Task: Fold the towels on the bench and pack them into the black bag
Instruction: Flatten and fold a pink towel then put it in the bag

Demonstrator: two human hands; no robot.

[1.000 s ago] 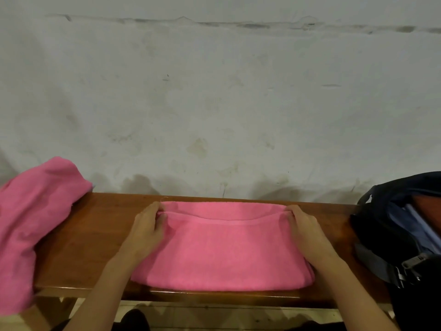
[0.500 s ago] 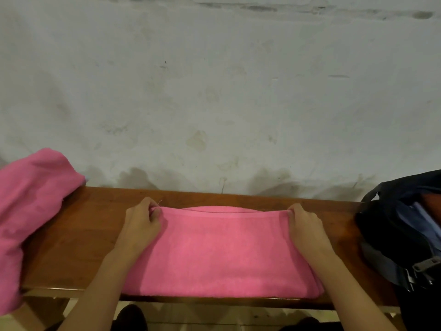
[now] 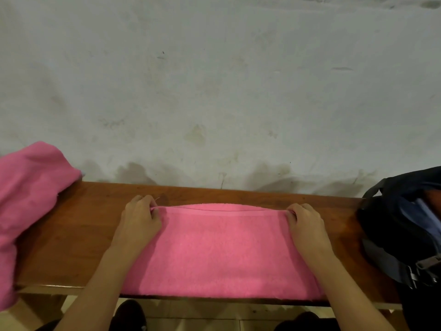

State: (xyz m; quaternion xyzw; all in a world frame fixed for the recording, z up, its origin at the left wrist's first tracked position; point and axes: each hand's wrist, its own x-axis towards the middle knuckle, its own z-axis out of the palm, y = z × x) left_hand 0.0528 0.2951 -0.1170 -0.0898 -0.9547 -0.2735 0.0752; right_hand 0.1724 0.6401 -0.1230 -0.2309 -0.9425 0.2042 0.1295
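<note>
A pink towel (image 3: 219, 252) lies folded flat on a wooden bench (image 3: 78, 235) against a stained wall (image 3: 214, 91). The left hand (image 3: 139, 219) and right hand (image 3: 306, 223) each pinch a far corner of it — fingers curled over the hem. A second towel (image 3: 28, 199) lies heaped at left; the black bag (image 3: 405, 230) sits open at right.

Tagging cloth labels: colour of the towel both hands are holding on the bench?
Plain pink towel, no pattern visible; the head view shows it.
</note>
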